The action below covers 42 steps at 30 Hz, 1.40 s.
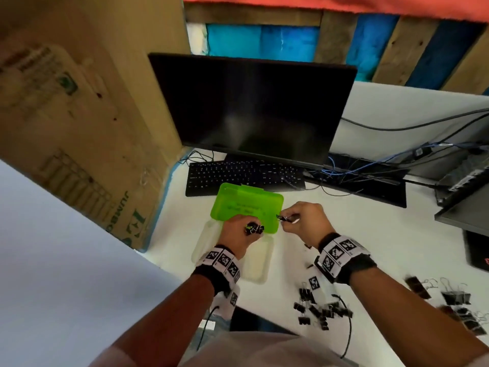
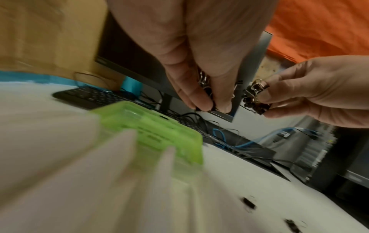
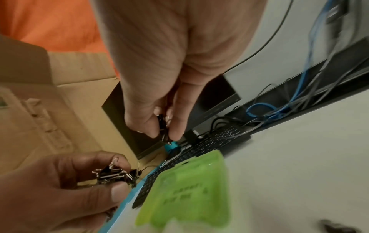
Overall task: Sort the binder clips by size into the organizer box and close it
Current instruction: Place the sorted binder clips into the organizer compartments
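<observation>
The organizer box has a translucent base [image 1: 255, 263] and a green lid [image 1: 246, 205] that stands open behind it. Over the base my left hand [image 1: 246, 230] grips a bunch of small black binder clips [image 1: 254, 229]; they also show in my left hand [image 3: 111, 181] as the bunch of clips [image 3: 113, 174]. Just right of the lid, my right hand [image 1: 288, 218] pinches more small clips [image 1: 284, 218], seen close as clips [image 3: 163, 129] and as a cluster [image 2: 255, 97]. The base's dividers [image 2: 129, 157] are blurred, and its contents do not show.
Loose small clips [image 1: 320, 311] lie on the white desk near my right forearm, and bigger clips [image 1: 460, 298] lie at the far right. A keyboard [image 1: 243, 176] and a monitor [image 1: 251, 107] stand behind the box. A cardboard box [image 1: 79, 115] rises on the left, and cables [image 1: 370, 165] run at the right.
</observation>
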{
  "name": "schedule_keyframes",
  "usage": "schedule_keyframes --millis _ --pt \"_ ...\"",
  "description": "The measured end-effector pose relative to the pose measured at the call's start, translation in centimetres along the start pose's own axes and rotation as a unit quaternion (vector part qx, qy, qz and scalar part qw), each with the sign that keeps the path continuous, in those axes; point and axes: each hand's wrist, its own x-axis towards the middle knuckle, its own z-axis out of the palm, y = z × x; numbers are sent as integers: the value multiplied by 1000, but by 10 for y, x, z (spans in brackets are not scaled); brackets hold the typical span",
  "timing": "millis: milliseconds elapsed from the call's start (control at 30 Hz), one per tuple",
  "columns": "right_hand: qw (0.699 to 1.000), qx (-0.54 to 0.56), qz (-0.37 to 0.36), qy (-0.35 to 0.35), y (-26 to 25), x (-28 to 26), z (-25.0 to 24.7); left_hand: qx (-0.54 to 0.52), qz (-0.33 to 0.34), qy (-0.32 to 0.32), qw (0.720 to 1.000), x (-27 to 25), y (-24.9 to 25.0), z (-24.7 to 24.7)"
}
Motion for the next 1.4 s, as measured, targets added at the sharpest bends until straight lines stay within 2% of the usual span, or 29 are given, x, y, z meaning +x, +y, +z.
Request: schedule_keyframes --millis 200,333,467,600,767,967,1067,1167,1267,1400 --pt "993 -47 -57 -94 -58 31 73 -18 -94 90 991 -18 -69 -61" --pt "980 -95 -80 -153 -87 50 114 -9 -157 100 982 -24 -100 -73" --pt "967 -142 -82 -195 -103 68 139 -25 -182 102 978 -26 -118 -73" --pt "954 -178 -90 -224 -109 80 152 -19 -191 106 976 -27 -127 -71" --pt "918 -245 -131 -282 -114 94 164 -8 -172 89 981 -26 -132 -67" --pt "849 -338 -205 -351 -119 103 173 14 -137 57 989 -28 -136 -63" --pt "817 -373 -243 -366 -121 106 177 40 -109 27 993 -28 -138 -63" --pt "790 -404 -273 -372 -125 106 179 40 -103 23 994 -29 -140 -64" --pt "782 -412 -282 -373 -128 106 179 26 -111 22 993 -28 -141 -66" --pt "794 -391 -280 -372 -129 107 177 20 -119 12 993 -26 -143 -66"
